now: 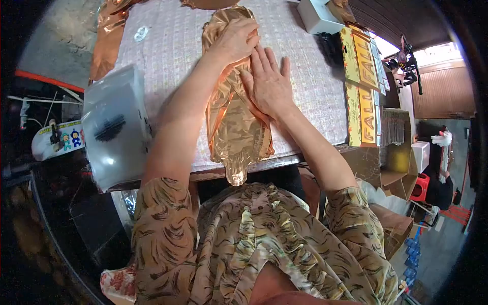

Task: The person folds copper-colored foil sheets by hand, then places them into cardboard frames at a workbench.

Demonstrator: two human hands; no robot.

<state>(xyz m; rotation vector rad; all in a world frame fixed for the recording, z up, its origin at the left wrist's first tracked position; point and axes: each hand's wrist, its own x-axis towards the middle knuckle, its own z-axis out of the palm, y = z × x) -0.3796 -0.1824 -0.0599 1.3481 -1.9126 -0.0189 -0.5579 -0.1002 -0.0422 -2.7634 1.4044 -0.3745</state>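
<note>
A deflated copper-gold foil balloon (235, 127) lies lengthwise on the table, its neck hanging over the near edge. My left hand (236, 39) rests on its far end with the fingers curled down onto the foil. My right hand (268, 84) lies flat, fingers spread, pressing the balloon's middle just right of my left forearm. Neither hand grips anything; both press the foil against the patterned tablecloth (168, 56).
A stack of clear plastic bags (114, 127) sits at the table's left edge. More copper foil (107, 40) lies at the far left. Yellow "FALL" banner packs (365, 86) line the right edge. A white box (317, 15) stands at the far right; cardboard boxes (401, 162) lie beside the table.
</note>
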